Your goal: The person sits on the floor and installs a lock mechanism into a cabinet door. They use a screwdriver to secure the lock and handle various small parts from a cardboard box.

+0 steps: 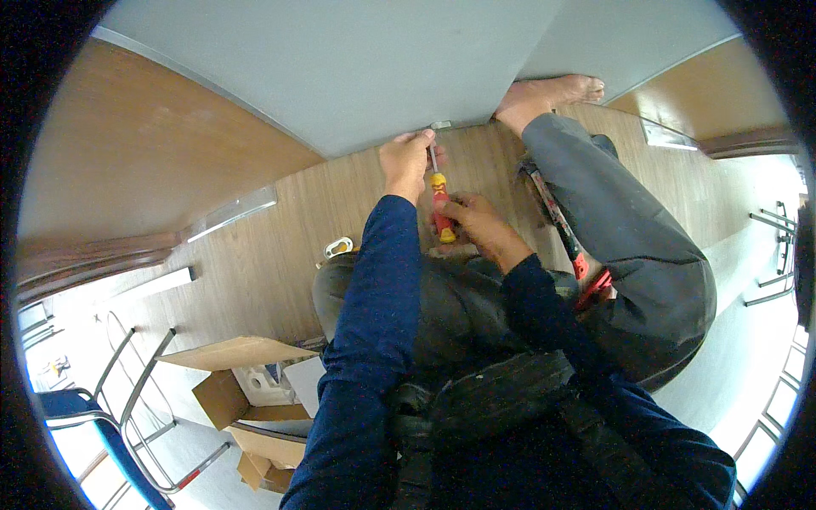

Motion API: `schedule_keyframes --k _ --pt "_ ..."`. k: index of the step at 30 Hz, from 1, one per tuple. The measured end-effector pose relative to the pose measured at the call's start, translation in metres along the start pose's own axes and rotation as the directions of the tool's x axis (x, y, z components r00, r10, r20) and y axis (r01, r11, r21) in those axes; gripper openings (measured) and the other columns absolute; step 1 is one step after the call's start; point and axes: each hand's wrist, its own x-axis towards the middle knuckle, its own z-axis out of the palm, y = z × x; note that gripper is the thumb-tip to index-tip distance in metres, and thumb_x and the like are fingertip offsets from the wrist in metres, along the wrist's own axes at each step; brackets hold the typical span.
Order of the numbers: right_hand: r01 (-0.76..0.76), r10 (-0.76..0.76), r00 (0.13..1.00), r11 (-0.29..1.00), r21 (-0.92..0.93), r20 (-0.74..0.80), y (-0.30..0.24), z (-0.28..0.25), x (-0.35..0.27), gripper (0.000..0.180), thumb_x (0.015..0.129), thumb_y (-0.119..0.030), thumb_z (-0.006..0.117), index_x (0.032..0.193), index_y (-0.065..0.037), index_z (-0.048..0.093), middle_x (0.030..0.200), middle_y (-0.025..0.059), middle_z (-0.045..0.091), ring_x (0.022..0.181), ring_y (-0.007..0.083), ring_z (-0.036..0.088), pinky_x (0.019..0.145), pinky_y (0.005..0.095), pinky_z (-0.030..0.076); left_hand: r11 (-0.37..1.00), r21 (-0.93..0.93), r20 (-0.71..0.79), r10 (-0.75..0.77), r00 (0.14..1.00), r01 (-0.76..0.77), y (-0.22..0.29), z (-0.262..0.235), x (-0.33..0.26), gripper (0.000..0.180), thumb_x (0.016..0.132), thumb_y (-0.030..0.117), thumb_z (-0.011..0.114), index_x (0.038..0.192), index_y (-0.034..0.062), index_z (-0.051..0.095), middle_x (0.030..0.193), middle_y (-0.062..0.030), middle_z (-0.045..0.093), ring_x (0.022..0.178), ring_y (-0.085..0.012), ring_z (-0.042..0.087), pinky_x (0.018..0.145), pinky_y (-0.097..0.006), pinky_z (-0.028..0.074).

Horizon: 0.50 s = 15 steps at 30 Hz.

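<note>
My right hand (480,223) is closed round the red and yellow handle of a screwdriver (442,204). Its thin metal shaft points away from me toward the bottom edge of a large grey panel (408,68). Close to the tip, my left hand (406,161) has its fingers pinched together by the shaft, and part of its grip is hidden. A small pale fitting (440,125) sits at the panel's bottom edge, right by the tip. Whether the tip touches that fitting cannot be made out.
A long dark tool with red handles (561,223) lies beside my bent right leg (646,229). A white and yellow roll-like item (338,246) rests on the wood-look floor (293,229). Open cardboard boxes (221,399) and a blue chair (110,442) stand at lower left.
</note>
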Motion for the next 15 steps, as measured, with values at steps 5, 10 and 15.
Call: schedule_keyframes --k 5,10,15 --pt "0.025 -0.108 0.981 0.895 -0.446 -0.162 -0.008 0.01 -0.006 0.04 0.084 -0.033 0.066 0.105 -0.001 0.056 0.089 0.0085 0.063 0.072 0.0188 0.061 0.055 0.0335 0.05 0.998 -0.038 0.013 -0.055 0.998 0.056 0.002 -0.002 -0.004 0.014 0.086 0.009 0.061 0.09 -0.0045 0.061 0.077 -0.0113 0.063 0.061 -0.0212 0.064 0.051 -0.03 0.054" --pt "-0.101 0.094 0.992 0.992 0.075 0.086 -0.012 0.002 -0.013 0.049 0.077 -0.039 0.073 0.104 -0.003 0.056 0.092 0.0096 0.062 0.077 0.0171 0.06 0.062 0.0326 0.048 0.996 -0.071 0.098 -0.056 0.994 0.063 -0.005 -0.011 0.002 0.018 0.088 0.015 0.06 0.092 -0.0019 0.062 0.078 -0.0097 0.063 0.068 -0.0213 0.065 0.055 -0.033 0.056" --pt "0.076 -0.296 0.924 0.763 -0.642 -0.243 0.011 -0.003 0.009 0.052 0.078 -0.039 0.071 0.112 -0.002 0.056 0.095 0.0104 0.063 0.078 0.0177 0.062 0.066 0.032 0.048 0.994 -0.033 0.087 -0.097 0.991 0.1 0.001 -0.003 -0.003 0.018 0.091 0.018 0.057 0.096 0.0007 0.061 0.083 -0.0096 0.064 0.071 -0.0225 0.065 0.062 -0.036 0.058"
